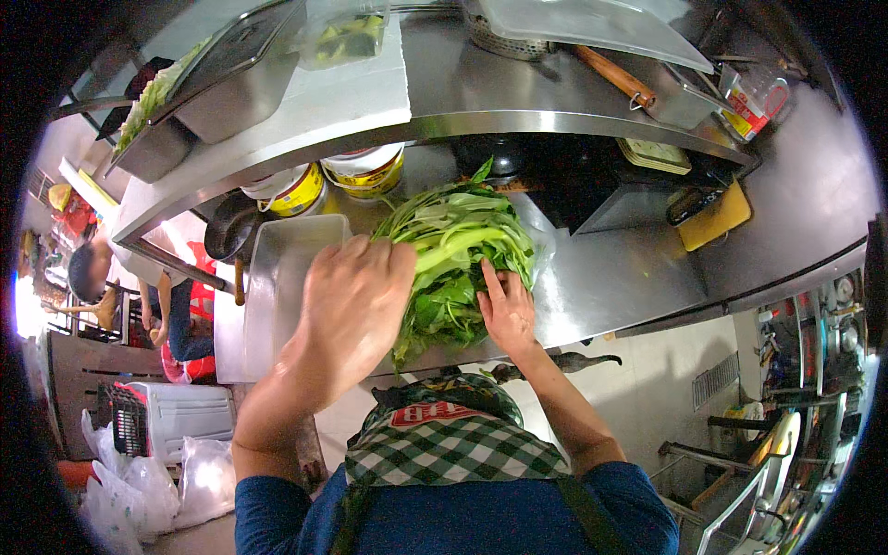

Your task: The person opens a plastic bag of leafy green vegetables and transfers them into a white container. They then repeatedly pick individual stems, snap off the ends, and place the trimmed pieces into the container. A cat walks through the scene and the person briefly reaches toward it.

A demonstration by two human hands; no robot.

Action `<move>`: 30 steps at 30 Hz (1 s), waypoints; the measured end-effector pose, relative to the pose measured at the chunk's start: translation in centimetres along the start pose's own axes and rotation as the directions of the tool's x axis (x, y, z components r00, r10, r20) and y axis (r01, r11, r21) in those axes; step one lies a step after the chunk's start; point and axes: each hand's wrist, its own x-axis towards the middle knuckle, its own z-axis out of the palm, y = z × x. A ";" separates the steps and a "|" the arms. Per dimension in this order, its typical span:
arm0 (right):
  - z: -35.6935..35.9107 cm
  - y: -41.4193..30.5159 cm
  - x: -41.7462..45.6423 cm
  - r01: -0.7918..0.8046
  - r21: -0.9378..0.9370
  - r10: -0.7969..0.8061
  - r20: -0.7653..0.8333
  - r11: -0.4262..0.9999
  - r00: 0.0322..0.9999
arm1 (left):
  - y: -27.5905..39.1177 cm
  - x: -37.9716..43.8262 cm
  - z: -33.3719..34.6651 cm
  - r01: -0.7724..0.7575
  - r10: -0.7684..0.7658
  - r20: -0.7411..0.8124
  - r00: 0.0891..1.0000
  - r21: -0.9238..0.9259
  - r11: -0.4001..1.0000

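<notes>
A large heap of leafy green vegetables [458, 236] with long pale stems lies on the stainless steel counter [624, 277], partly over a clear plastic bag [544, 243]. My left hand [361, 284], fingers curled down, is closed on pale stems at the heap's left side, near an empty-looking translucent plastic tub [267, 277]. On the heap's right side rests my right hand [508, 302], its fingers spread over the leaves; whether they pinch any stem is unclear.
White buckets with yellow labels [364, 170] and a dark pan [232, 225] stand behind the tub. A steel shelf [485, 121] crosses above, holding metal containers [236, 97] and a wooden-handled utensil [617, 76]. A yellow sponge-like pad [714, 215] lies right. A person [159, 291] sits at left.
</notes>
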 end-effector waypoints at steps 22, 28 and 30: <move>-11.4 -5.3 7.7 -0.089 0.834 -0.696 0.509 0.545 0.506 | -5.1 -21.4 4.6 0.761 -0.732 0.424 0.532 -0.619 0.195; -6.5 -14.4 11.4 0.116 0.793 -0.357 0.134 0.599 0.924 | -8.3 -24.4 5.0 0.681 -0.731 0.319 0.603 -0.683 0.264; -3.9 -17.8 13.0 0.285 0.679 -0.356 -0.037 0.677 0.934 | -9.8 -24.8 4.1 0.678 -0.713 0.266 0.649 -0.628 0.382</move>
